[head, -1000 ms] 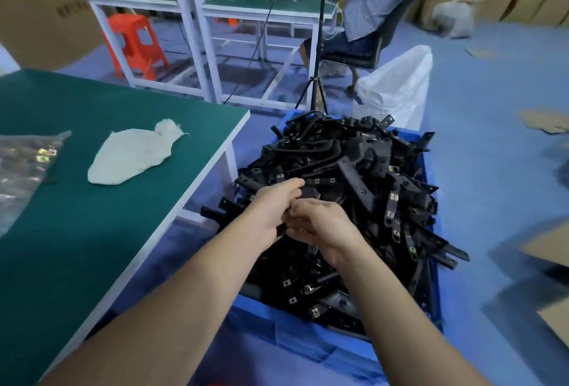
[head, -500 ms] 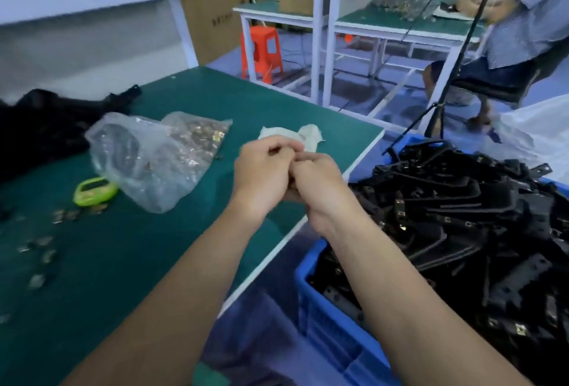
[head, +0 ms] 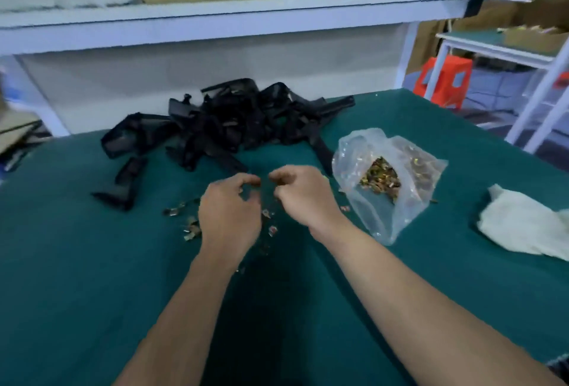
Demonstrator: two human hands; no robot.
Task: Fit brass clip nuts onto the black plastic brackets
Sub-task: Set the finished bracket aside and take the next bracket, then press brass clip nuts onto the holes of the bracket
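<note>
Soft, cool overhead light, fairly dim. Motion blur smears the left hand (head: 229, 219), the right hand (head: 303, 197) and the shelf (head: 215, 16) edge. A dark shadow lies on the worktop (head: 77, 278) between the forearms. The plastic bag (head: 363, 151) glints.

Green table (head: 92, 278): brackets (head: 234, 120), nuts (head: 191, 230), bag (head: 363, 216), cloth (head: 523, 225).

Motion blur is smearing the left hand (head: 229, 219) and right hand (head: 304, 197), hiding whether the curled fingertips (head: 253, 180) are holding anything between them
</note>
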